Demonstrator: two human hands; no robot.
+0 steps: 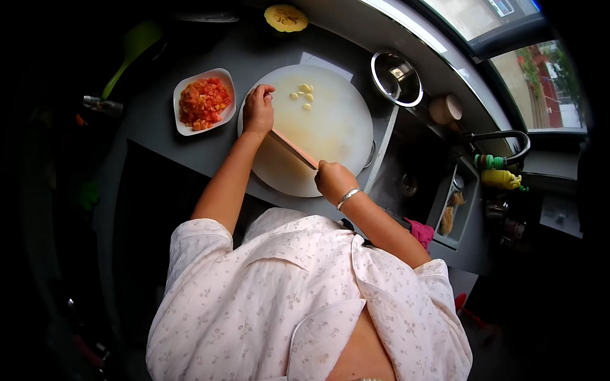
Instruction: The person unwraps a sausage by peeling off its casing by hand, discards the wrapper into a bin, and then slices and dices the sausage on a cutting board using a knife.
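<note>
A round white cutting board (346,120) lies on the counter in front of me. My right hand (335,180) is wrapped round the handle of a knife (294,148), whose blade slants across the board up toward my left wrist. My left hand (259,109) is at the board's left side, near the far end of the blade. Its fingers are curled together, and what they hold, if anything, is hidden. Several peeled garlic cloves (307,89) lie loose on the upper part of the board, apart from both hands.
Left of the board stands a white square bowl of chopped tomatoes (204,103). Behind are a cut yellow squash half (286,18) and a steel bowl (396,79). To the right is a sink (397,171) with a black faucet (518,141). A green ladle (130,54) is far left.
</note>
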